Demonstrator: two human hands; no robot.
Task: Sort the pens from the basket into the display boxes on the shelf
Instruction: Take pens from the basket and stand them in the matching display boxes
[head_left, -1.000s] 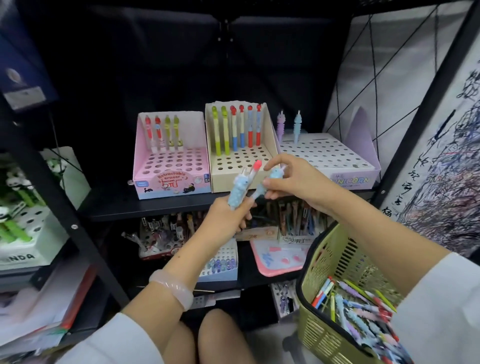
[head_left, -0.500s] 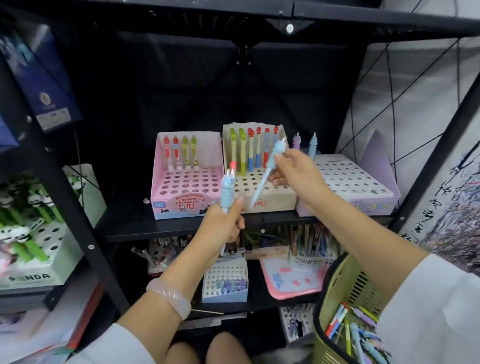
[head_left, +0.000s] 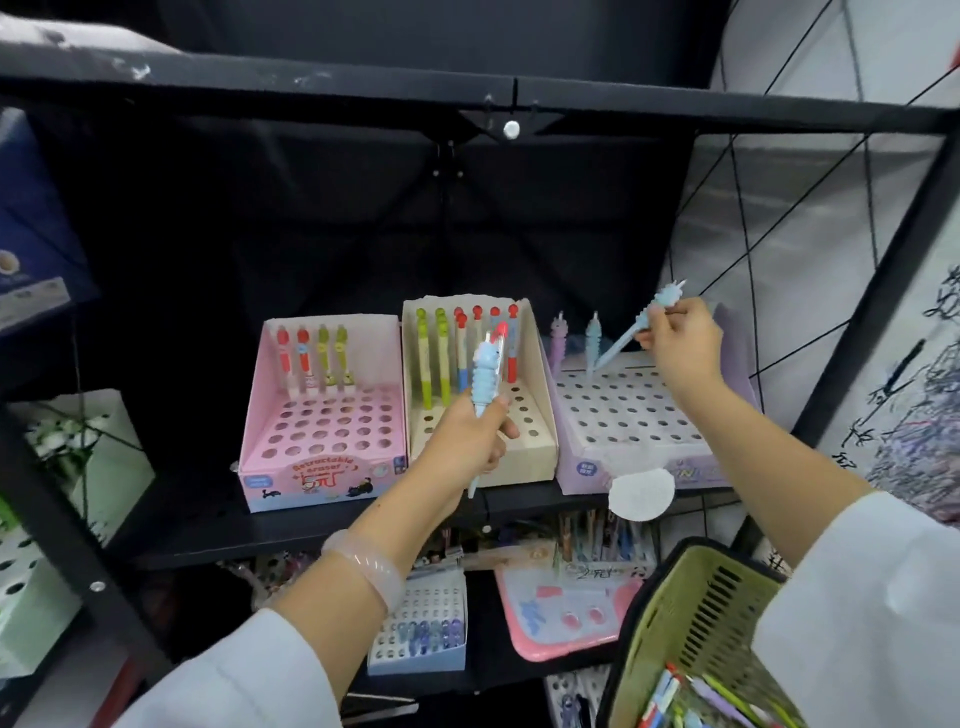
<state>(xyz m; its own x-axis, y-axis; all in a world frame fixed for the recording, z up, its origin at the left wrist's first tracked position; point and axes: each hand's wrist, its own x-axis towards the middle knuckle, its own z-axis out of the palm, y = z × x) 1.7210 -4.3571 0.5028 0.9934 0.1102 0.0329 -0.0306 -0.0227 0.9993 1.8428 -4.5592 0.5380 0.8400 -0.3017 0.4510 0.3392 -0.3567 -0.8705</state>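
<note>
Three display boxes stand side by side on the black shelf: a pink box (head_left: 317, 447) with several pens in its back row, a cream box (head_left: 540, 426) with green and red-topped pens, and a lilac box (head_left: 628, 415) holding a purple and a blue unicorn pen at the back. My right hand (head_left: 680, 343) grips a light blue unicorn pen (head_left: 631, 330), tilted, its tip over the lilac box's back row. My left hand (head_left: 467, 441) holds a blue unicorn pen (head_left: 485, 384) and a red-topped pen upright in front of the cream box. The green basket (head_left: 675, 623) with several pens sits at bottom right.
A black shelf beam (head_left: 467, 98) runs overhead and black posts frame both sides. The lower shelf carries a small white-blue pen box (head_left: 415, 629), a pink tray (head_left: 566, 618) and more stationery. A green panda box (head_left: 62, 519) stands at left.
My right hand carried the light blue unicorn pen rightward from the cream box to the lilac box's back row. My left hand rose slightly. The camera tilted up.
</note>
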